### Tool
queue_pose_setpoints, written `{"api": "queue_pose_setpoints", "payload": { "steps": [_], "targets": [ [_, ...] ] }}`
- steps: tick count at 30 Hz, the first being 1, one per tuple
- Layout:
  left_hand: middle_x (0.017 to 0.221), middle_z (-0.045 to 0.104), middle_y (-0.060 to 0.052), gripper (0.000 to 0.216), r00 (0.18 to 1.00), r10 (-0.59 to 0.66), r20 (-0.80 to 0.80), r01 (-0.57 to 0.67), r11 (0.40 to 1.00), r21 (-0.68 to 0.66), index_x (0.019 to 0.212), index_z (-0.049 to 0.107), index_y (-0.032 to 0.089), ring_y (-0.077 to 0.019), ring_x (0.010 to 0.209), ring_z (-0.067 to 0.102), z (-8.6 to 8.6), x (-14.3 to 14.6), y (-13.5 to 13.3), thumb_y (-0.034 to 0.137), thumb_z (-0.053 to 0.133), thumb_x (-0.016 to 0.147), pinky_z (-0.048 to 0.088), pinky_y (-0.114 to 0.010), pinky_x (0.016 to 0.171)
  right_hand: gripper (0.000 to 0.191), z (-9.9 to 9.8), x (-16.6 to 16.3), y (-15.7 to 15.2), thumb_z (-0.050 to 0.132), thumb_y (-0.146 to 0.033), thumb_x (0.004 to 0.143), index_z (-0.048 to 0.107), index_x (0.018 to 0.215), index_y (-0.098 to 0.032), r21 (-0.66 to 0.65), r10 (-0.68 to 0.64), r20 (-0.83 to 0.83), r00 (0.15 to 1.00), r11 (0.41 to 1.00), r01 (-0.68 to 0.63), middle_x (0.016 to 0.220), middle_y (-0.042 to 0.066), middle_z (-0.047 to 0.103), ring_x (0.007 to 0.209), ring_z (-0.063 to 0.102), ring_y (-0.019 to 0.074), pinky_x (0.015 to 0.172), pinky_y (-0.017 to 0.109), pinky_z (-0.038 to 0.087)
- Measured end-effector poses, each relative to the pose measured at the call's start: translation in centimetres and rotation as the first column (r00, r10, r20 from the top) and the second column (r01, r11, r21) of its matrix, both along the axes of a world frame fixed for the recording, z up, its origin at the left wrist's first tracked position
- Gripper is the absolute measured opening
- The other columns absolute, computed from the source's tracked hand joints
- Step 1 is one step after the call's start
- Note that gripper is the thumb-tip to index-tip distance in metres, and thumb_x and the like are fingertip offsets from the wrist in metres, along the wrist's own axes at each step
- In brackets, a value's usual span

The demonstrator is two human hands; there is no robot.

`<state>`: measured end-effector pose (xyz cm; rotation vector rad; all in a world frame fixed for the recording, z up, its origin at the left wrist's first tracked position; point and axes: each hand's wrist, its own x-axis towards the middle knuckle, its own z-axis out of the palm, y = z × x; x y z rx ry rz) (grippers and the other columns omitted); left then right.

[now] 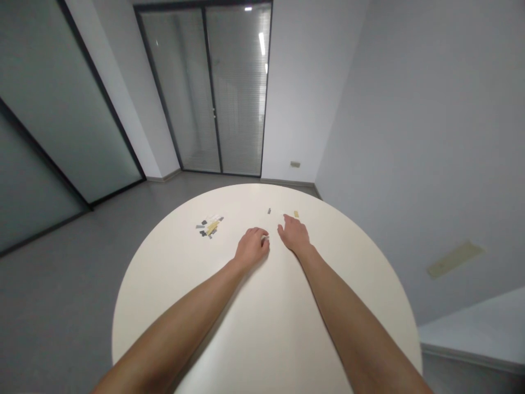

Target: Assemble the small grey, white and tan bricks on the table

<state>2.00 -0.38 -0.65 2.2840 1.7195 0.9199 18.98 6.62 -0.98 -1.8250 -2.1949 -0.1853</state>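
Note:
My left hand rests over the middle of the round white table, its fingers curled. A small white piece shows at its fingertips, hard to make out against the tabletop. To its right, my right hand lies low over the table with thumb and index finger apart and nothing visible between them. Just beyond its fingers is a small yellow piece. A small grey piece lies farther off, between the two hands. Left of my left hand is a loose pile of small flat yellow, grey, black and white pieces.
A glass door with blinds stands behind the table, and frosted panels are on the left. A grey wall runs along the right. The table's curved far edge is just past the small pieces.

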Motion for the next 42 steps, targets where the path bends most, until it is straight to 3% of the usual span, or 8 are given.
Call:
{"api": "queue_pose_setpoints", "payload": {
  "steps": [6, 10, 13, 16, 27, 35, 39, 42],
  "targets": [
    [0.114, 0.071, -0.009, 0.026, 1.0, 0.007, -0.027, -0.007, 1.0, -0.016, 0.109, 0.068, 0.019, -0.0239, 0.11, 0.061, -0.2, 0.0, -0.4, 0.025, 0.051, 0.09, 0.047, -0.035, 0.097, 0.041, -0.5, 1.7, -3.2, 0.045, -0.034, 0.1, 0.056, 0.131, -0.01, 0.023, 0.097, -0.119, 0.988, 0.995, -0.095, 0.132, 0.016, 0.062, 0.122, 0.055, 0.0246, 0.106, 0.033, 0.038],
    [0.123, 0.067, -0.014, 0.031, 0.965, 0.21, -0.159, -0.204, 0.977, 0.057, 0.112, 0.068, 0.015, -0.0299, 0.119, 0.057, 0.2, -0.7, -0.8, 0.023, 0.051, 0.087, 0.038, -0.045, 0.109, 0.039, -0.5, 2.5, -4.8, 0.045, -0.035, 0.1, 0.059, 0.129, -0.013, -0.011, 0.174, -0.129, 0.976, 0.984, -0.176, 0.135, 0.014, 0.061, 0.125, 0.054, 0.0242, 0.108, 0.033, 0.038],
    [0.146, 0.05, -0.022, 0.041, 0.895, 0.381, -0.234, -0.369, 0.925, 0.093, 0.118, 0.066, 0.012, -0.0422, 0.137, 0.039, 0.6, -1.9, -0.7, 0.032, 0.057, 0.084, 0.025, -0.058, 0.115, 0.04, -0.4, 2.6, -5.0, 0.045, -0.034, 0.1, 0.059, 0.131, -0.013, -0.022, 0.166, -0.126, 0.978, 0.985, -0.17, 0.139, 0.014, 0.058, 0.13, 0.051, 0.0251, 0.111, 0.036, 0.036],
    [0.149, 0.047, -0.022, 0.044, 0.84, 0.465, -0.279, -0.456, 0.884, 0.1, 0.119, 0.065, 0.011, -0.0437, 0.14, 0.036, 0.6, -3.3, -0.3, 0.038, 0.055, 0.086, 0.021, -0.06, 0.116, 0.04, -0.4, 2.7, -4.8, 0.045, -0.034, 0.1, 0.059, 0.131, -0.014, -0.027, 0.177, -0.136, 0.975, 0.983, -0.183, 0.141, 0.013, 0.057, 0.13, 0.051, 0.025, 0.112, 0.037, 0.036],
    [0.141, 0.052, -0.026, 0.052, 0.791, 0.538, -0.293, -0.54, 0.838, 0.08, 0.119, 0.064, 0.008, -0.0427, 0.131, 0.045, -0.3, -4.4, 1.1, 0.047, 0.047, 0.089, 0.024, -0.06, 0.113, 0.043, -1.2, 2.9, -4.6, 0.045, -0.036, 0.101, 0.059, 0.134, -0.013, -0.019, 0.173, -0.149, 0.974, 0.984, -0.178, 0.146, 0.013, 0.054, 0.136, 0.047, 0.0265, 0.116, 0.04, 0.033],
    [0.137, 0.057, -0.023, 0.044, 0.866, 0.435, -0.246, -0.428, 0.9, 0.085, 0.121, 0.063, 0.01, -0.0377, 0.127, 0.05, 0.1, -4.1, 0.8, 0.037, 0.051, 0.089, 0.021, -0.058, 0.116, 0.042, -0.7, 2.8, -4.9, 0.044, -0.036, 0.101, 0.059, 0.133, -0.013, -0.029, 0.171, -0.135, 0.976, 0.984, -0.176, 0.146, 0.013, 0.054, 0.136, 0.048, 0.0267, 0.115, 0.039, 0.034],
    [0.13, 0.062, -0.016, 0.036, 0.964, 0.171, -0.203, -0.162, 0.985, 0.061, 0.122, 0.062, 0.016, -0.0296, 0.122, 0.056, 0.6, -3.0, 0.3, 0.027, 0.052, 0.089, 0.035, -0.046, 0.111, 0.042, -0.8, 2.7, -4.8, 0.044, -0.036, 0.101, 0.059, 0.133, -0.014, -0.032, 0.167, -0.136, 0.976, 0.984, -0.173, 0.146, 0.013, 0.054, 0.136, 0.047, 0.0259, 0.116, 0.039, 0.034],
    [0.122, 0.067, -0.013, 0.033, 0.981, -0.04, -0.188, 0.049, 0.998, 0.046, 0.122, 0.061, 0.018, -0.0261, 0.116, 0.06, 0.7, -2.2, 0.1, 0.026, 0.051, 0.092, 0.043, -0.04, 0.105, 0.042, -0.9, 2.7, -4.8, 0.045, -0.035, 0.101, 0.059, 0.134, -0.013, -0.031, 0.17, -0.138, 0.976, 0.984, -0.175, 0.146, 0.013, 0.054, 0.137, 0.047, 0.0256, 0.116, 0.039, 0.033]
  ]
}}
